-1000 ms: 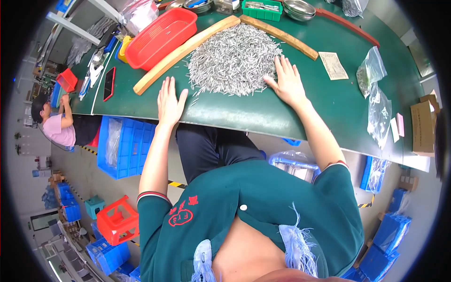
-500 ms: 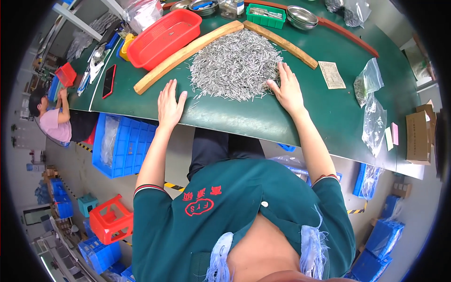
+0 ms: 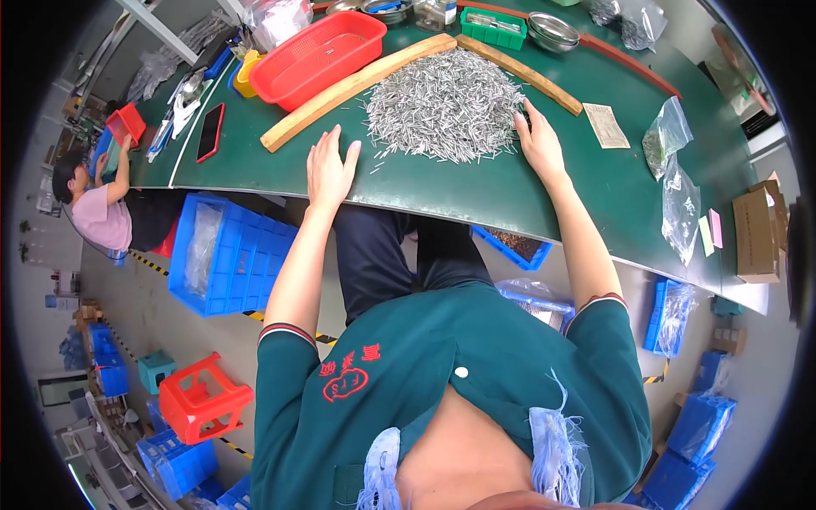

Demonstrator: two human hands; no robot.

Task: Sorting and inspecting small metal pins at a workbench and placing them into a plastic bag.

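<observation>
A heap of small silvery metal pins (image 3: pixel 444 104) lies on the green table (image 3: pixel 442 187). One wooden bar (image 3: pixel 357 87) slants along its left side and a second wooden bar (image 3: pixel 525 75) along its right; the two meet behind the heap. My left hand (image 3: pixel 331 170) rests at the table's near edge, left of the pins and apart from them, fingers stretched out and holding nothing. At the heap's right edge is my right hand (image 3: pixel 541 146), thumb and fingers apart, its fingertips beside or touching the outermost pins.
Behind the left bar stands a red basket (image 3: pixel 319 59). A phone (image 3: pixel 211 133) lies farther left. Toward the back are a green tray (image 3: pixel 493 30) and metal bowls (image 3: pixel 552 32). A paper slip (image 3: pixel 605 126) and plastic bags (image 3: pixel 667 140) lie right. Another person (image 3: pixel 98 204) works at far left.
The view has shifted, so the table's things sit slightly right and higher. Both hands keep nearly the same places beside the heap. The other person's hand has reached to the small red bin.
</observation>
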